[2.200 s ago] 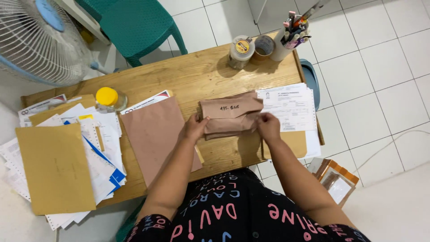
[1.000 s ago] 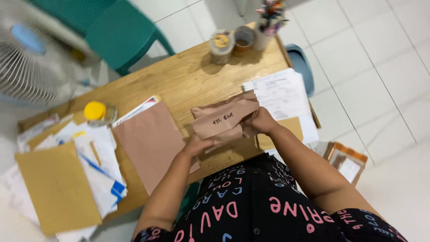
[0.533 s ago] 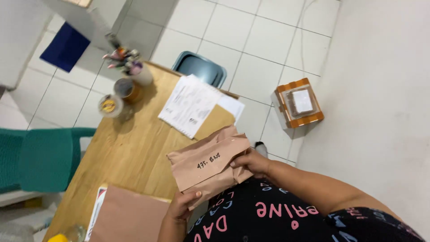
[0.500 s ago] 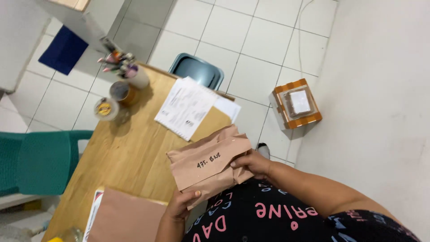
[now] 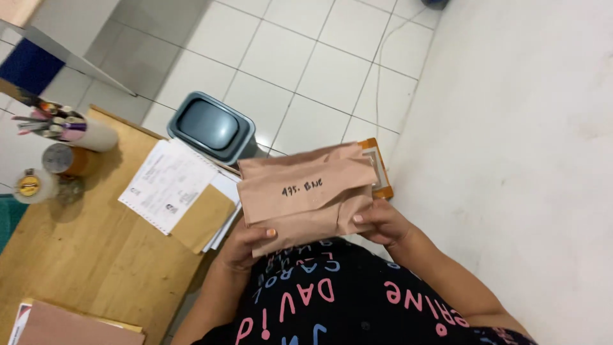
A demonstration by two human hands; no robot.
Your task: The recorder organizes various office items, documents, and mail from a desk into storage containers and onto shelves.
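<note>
I hold a folded brown paper parcel (image 5: 306,191) with handwriting on its top, off the table's right end and above the floor, in front of my body. My left hand (image 5: 246,239) grips its lower left corner from below, thumb on top. My right hand (image 5: 383,223) grips its lower right edge. The parcel hides most of an orange-taped box (image 5: 379,172) on the floor behind it.
The wooden table (image 5: 89,255) lies at left with printed sheets (image 5: 166,185) over a tan envelope (image 5: 203,218), tape rolls (image 5: 64,160), a pen cup (image 5: 86,131) and a brown envelope (image 5: 64,326). A grey lidded bin (image 5: 211,126) stands beside it on white tiles. A white wall (image 5: 523,140) is at right.
I lifted the parcel off the table and carried it right, past the table's end toward the wall, both hands still on it. My view swung right with it.
</note>
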